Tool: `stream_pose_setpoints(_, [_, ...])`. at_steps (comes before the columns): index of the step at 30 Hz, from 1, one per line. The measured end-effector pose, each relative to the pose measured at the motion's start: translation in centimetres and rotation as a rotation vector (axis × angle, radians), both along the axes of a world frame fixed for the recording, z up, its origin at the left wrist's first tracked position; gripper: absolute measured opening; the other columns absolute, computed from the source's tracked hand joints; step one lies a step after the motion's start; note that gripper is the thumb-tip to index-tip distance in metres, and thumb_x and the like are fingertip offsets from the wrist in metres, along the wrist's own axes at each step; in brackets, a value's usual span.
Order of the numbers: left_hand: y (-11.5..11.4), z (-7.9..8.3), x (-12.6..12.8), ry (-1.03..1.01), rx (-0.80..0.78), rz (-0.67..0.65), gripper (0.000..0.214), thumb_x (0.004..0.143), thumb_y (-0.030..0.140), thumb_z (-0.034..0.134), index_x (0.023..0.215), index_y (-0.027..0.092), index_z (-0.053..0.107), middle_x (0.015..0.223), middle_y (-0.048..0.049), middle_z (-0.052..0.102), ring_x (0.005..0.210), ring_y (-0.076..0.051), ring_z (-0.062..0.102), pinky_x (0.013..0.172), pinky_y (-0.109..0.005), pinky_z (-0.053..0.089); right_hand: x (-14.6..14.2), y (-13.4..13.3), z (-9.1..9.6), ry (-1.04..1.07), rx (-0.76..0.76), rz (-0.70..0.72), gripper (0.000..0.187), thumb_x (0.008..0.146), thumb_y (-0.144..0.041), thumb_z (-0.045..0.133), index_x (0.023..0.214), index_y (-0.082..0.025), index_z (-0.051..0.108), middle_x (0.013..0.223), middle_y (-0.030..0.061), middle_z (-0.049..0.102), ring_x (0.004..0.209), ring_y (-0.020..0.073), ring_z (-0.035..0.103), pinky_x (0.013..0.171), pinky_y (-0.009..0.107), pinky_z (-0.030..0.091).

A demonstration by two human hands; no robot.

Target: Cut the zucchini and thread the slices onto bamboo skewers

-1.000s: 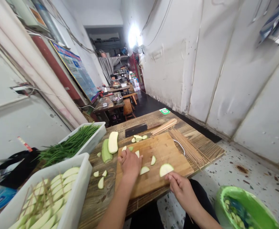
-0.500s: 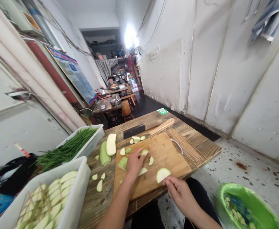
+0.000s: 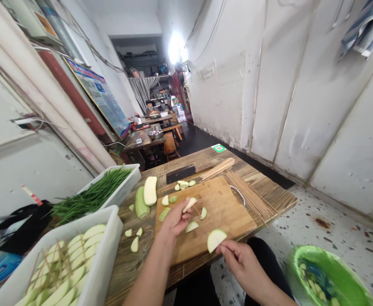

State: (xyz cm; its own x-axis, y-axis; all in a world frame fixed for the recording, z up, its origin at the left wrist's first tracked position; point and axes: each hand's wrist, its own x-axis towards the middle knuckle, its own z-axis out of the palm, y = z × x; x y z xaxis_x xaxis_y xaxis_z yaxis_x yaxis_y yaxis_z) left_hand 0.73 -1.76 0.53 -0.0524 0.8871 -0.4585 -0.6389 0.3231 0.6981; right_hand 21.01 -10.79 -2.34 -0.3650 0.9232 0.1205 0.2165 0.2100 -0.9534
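My left hand (image 3: 174, 219) is raised over the wooden cutting board (image 3: 227, 212), its fingers closed on a pale zucchini slice (image 3: 190, 205). Between thumb and fingers, my right hand (image 3: 241, 258) grips a half-round zucchini slice (image 3: 216, 240) at the board's near edge. A thin stick (image 3: 198, 211) shows between the two slices; I cannot tell whether it passes through either one. Loose on the board lie a cut slice (image 3: 192, 226), a smaller wedge (image 3: 203, 213) and a green chunk (image 3: 164, 214), partly behind my left hand.
Peeled and green zucchini pieces (image 3: 150, 191) lie left of the board. Behind it are a dark cleaver (image 3: 180, 174) and wooden skewers (image 3: 248, 195). At left stand a white tub of slices (image 3: 114, 229) and a tray of green stalks (image 3: 134, 176). A green bin (image 3: 348, 272) sits on the floor.
My left hand has picked a slice up off the board and turned, its palm now more upward. The right hand's slice has shifted slightly toward me.
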Motion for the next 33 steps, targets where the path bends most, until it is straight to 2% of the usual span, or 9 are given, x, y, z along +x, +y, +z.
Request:
stream_pose_setpoints(5, [0.0,0.2,0.3,-0.035,-0.018,0.014,0.007,0.081,0.005,0.052,0.077,0.008,0.056,0.063,-0.0037,0.057,0.044,-0.004,0.049,0.033,-0.010,0.034,0.2,-0.2,-0.2,-0.007,-0.022,0.014,0.025,0.089,-0.029,0.041,0.072,-0.017,0.056,0.053,-0.0068,0.032,0.049,0.0101,0.031,0.047,0.021,0.025])
stream_pose_setpoints(7, [-0.1,0.2,0.3,-0.031,-0.026,0.016,0.005,0.081,0.005,0.053,0.078,0.007,0.057,0.064,-0.0058,0.059,0.046,-0.006,0.053,0.036,-0.012,0.039,0.1,-0.1,-0.2,-0.003,-0.035,0.015,0.025,0.089,-0.029,0.041,0.072,-0.017,0.057,0.051,-0.0072,0.031,0.048,0.0100,0.030,0.046,0.021,0.024])
stream_pose_setpoints(11, [-0.2,0.2,0.4,-0.044,-0.032,0.005,0.010,0.080,0.008,0.055,0.087,0.002,0.059,0.083,-0.0185,0.066,0.074,-0.020,0.066,0.061,-0.026,0.055,-0.1,0.0,-0.2,0.014,-0.042,0.005,0.026,0.089,-0.031,0.042,0.071,-0.018,0.057,0.051,-0.0071,0.029,0.046,0.0098,0.027,0.043,0.020,0.022])
stream_pose_setpoints(14, [-0.4,0.3,0.5,-0.057,-0.025,0.018,0.014,0.080,0.008,0.054,0.090,-0.001,0.059,0.090,-0.0230,0.066,0.087,-0.026,0.066,0.076,-0.033,0.055,-0.1,0.0,-0.2,0.023,-0.051,0.002,0.027,0.089,-0.032,0.042,0.071,-0.018,0.056,0.051,-0.0071,0.029,0.046,0.0098,0.027,0.043,0.020,0.022])
stream_pose_setpoints(25, [-0.5,0.8,1.2,-0.005,0.003,0.056,0.013,0.083,0.008,0.050,0.090,0.000,0.058,0.092,-0.0230,0.066,0.089,-0.028,0.065,0.077,-0.037,0.055,0.1,-0.1,-1.1,0.054,-0.111,0.017,0.028,0.090,-0.035,0.041,0.076,-0.017,0.057,0.049,-0.0083,0.026,0.045,0.0095,0.025,0.042,0.021,0.019])
stream_pose_setpoints(33, [-0.5,0.3,1.1,0.004,0.022,0.049,0.012,0.082,0.008,0.052,0.088,0.001,0.059,0.094,-0.0238,0.066,0.091,-0.028,0.065,0.079,-0.036,0.055,-0.1,-0.1,-0.6,0.068,-0.115,0.023,0.029,0.090,-0.035,0.040,0.075,-0.016,0.056,0.049,-0.0083,0.026,0.045,0.0094,0.025,0.042,0.021,0.020])
